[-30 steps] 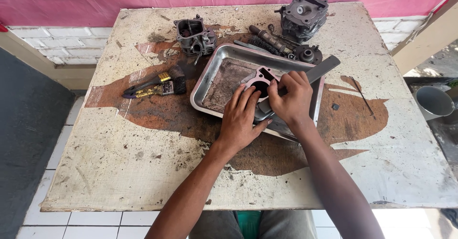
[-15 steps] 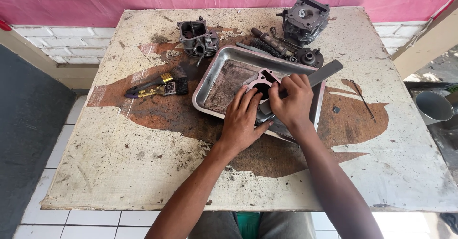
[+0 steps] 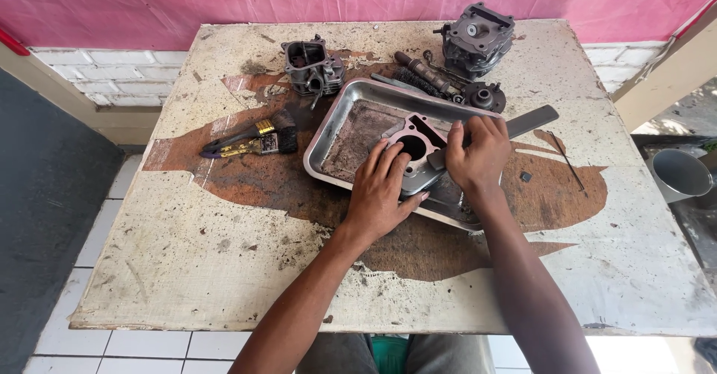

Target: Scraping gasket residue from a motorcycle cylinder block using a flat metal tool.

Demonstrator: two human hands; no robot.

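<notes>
Two hands work over a shallow metal tray (image 3: 340,131) set near the middle of the worn, stained desk (image 3: 187,262). The left hand (image 3: 382,191) lies flat and spread on a grey engine cylinder block (image 3: 415,144) that sits in the tray, fingers reaching to the edge of its round bore, which looks like a way to pin it so it cannot slide. The right hand (image 3: 476,154) is curled around a flat dark metal strip (image 3: 529,122), a scraper or file by the look of it, whose free end sticks out to the far right over the tray's rim while its working end meets the block's top face. The tray likely sits under the block to catch grime (its floor is already rusty brown). Two paintbrushes (image 3: 258,139) lie just left of the tray, within reach. Other engine parts (image 3: 314,66) stand at the far edge, well apart from the hands.
</notes>
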